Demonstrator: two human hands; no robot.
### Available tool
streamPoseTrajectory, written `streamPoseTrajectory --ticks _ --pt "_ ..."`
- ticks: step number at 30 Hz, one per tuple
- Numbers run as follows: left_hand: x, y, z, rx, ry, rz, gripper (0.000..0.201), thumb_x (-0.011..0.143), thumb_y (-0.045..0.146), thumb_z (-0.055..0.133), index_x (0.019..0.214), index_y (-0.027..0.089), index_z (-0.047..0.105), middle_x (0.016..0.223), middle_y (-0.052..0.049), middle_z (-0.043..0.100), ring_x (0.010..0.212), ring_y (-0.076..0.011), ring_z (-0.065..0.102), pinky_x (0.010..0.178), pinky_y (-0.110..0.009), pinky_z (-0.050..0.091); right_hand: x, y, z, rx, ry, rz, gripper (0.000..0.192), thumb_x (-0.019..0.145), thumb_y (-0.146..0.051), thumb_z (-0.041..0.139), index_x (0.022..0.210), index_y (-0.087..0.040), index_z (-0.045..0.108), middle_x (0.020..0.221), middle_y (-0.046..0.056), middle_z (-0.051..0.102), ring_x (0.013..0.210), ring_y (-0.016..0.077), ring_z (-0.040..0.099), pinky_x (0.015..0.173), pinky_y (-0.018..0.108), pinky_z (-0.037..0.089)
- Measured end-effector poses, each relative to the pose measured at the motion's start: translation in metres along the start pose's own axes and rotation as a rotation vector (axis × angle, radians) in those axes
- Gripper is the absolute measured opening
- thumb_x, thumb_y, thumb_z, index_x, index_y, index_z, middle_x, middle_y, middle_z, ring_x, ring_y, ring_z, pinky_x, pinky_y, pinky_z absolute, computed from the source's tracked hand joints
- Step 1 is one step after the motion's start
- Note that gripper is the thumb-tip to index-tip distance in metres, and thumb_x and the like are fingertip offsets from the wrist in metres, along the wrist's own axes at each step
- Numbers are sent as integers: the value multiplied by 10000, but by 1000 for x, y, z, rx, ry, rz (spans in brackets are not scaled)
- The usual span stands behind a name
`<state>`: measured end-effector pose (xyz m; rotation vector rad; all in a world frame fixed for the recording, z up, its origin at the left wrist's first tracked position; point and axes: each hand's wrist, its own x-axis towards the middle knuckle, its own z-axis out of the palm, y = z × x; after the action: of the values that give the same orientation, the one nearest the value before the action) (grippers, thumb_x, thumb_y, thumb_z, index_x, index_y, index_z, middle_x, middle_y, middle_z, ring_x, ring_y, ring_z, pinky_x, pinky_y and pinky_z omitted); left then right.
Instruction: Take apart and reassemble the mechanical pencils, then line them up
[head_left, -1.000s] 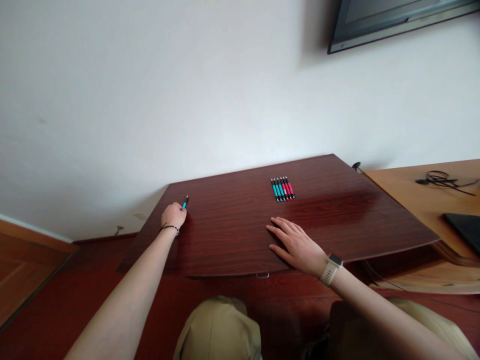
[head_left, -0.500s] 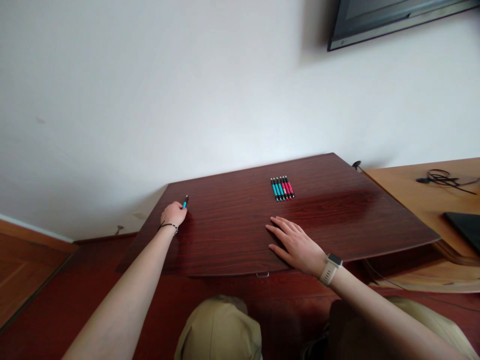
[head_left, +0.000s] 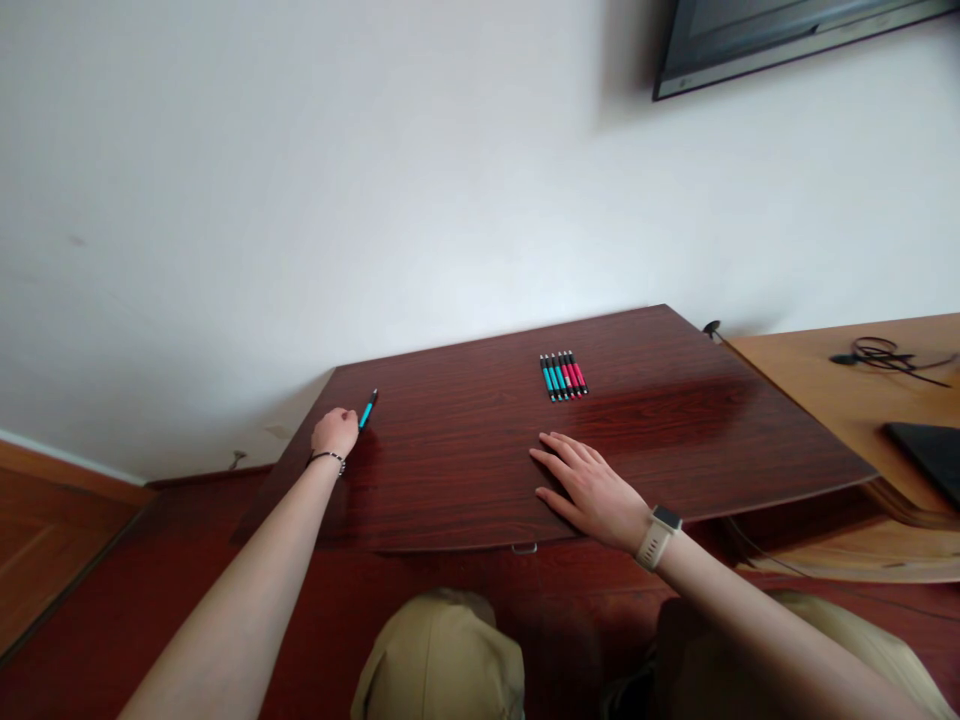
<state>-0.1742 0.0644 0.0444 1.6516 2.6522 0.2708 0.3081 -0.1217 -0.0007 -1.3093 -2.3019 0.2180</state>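
A turquoise pen with black ends point(head_left: 367, 411) lies slanted near the left side of the dark reddish-brown table point(head_left: 450, 450). Just left of its lower end is my left hand point(head_left: 335, 432), back up with fingers curled in. Nearly the full length of the pen shows outside that hand; whether a fingertip still touches its lower end is hard to see. My right hand point(head_left: 592, 490) rests flat near the front edge, fingers spread, holding nothing. Beyond it, several turquoise pens point(head_left: 553, 378) and red pens point(head_left: 576, 374) lie side by side in a tight row.
A white wall point(head_left: 450, 200) stands behind the table, with a screen point(head_left: 787, 50) mounted at upper right. On the lighter wooden desk point(head_left: 795, 365) to the right are a coiled black cable point(head_left: 885, 355) and a dark flat object point(head_left: 926, 455). My knees are below the table edge.
My left hand has let go of the turquoise pen and drawn slightly left and down, so more of the pen shows. The pen stays about where it was. The right hand is still.
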Motion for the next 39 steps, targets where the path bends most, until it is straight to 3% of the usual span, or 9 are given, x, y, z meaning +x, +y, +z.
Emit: streamPoseTrajectory --ticks 2,5,8,14,17,20,27,31,39 --pt "-5 8 1 -13 82 49 344 1045 376 484 1164 204 757 1295 -178 766 1182 -357 721 936 -407 548 0 0 0 1 6 0 526 1096 -442 558 1568 -211 562 1675 171 497 1571 344 446 1268 583 424" --pt "-19 39 4 -62 173 265 269 1035 346 522 1168 223 720 1244 -130 770 1150 -302 722 941 -367 541 0 1 0 -4 3 4 529 1095 -445 558 1563 -199 567 1671 176 500 1573 349 443 1269 583 423" --pt "-43 93 9 -126 30 502 198 1037 321 541 1050 227 714 1144 -87 792 1080 -250 733 944 -321 527 1 1 0 6 3 5 535 1090 -440 568 1572 -206 561 1675 181 494 1577 347 436 1269 588 420" --pt "-110 222 26 -188 -245 697 308 1062 498 549 1035 239 715 1064 -121 817 994 -282 765 887 -358 528 2 1 -1 4 -6 4 542 1091 -454 569 1570 -202 564 1692 184 473 1580 350 430 1274 582 415" --pt "-135 274 36 -154 -299 769 398 1071 558 508 1051 225 726 1082 -169 817 1046 -322 776 915 -395 534 2 0 -3 -9 -20 11 549 1091 -449 574 1570 -181 565 1698 190 465 1582 359 425 1282 576 408" --pt "-144 312 46 -131 -293 755 436 1077 542 473 1113 200 739 1132 -211 810 1100 -349 776 949 -426 543 3 -1 -4 -5 -27 15 546 1091 -442 571 1571 -180 566 1702 191 459 1587 358 419 1285 574 403" --pt "-136 350 56 -83 -284 650 440 1015 400 506 1249 132 764 1236 -289 773 1185 -374 761 943 -428 557 3 0 -3 18 -7 13 550 1081 -435 581 1575 -196 562 1700 184 464 1592 354 414 1284 579 404" --pt "-133 364 54 -78 -309 587 509 1027 420 465 1241 98 796 1248 -311 765 1202 -370 755 946 -420 558 3 1 -3 12 -16 13 558 1083 -444 577 1580 -192 554 1706 185 453 1596 355 408 1287 572 400" --pt "-134 379 55 -42 -296 553 451 961 370 579 1230 90 810 1229 -313 770 1179 -385 756 898 -433 577 3 0 -6 17 -21 14 560 1086 -437 573 1584 -181 548 1703 197 454 1603 356 396 1291 579 396"
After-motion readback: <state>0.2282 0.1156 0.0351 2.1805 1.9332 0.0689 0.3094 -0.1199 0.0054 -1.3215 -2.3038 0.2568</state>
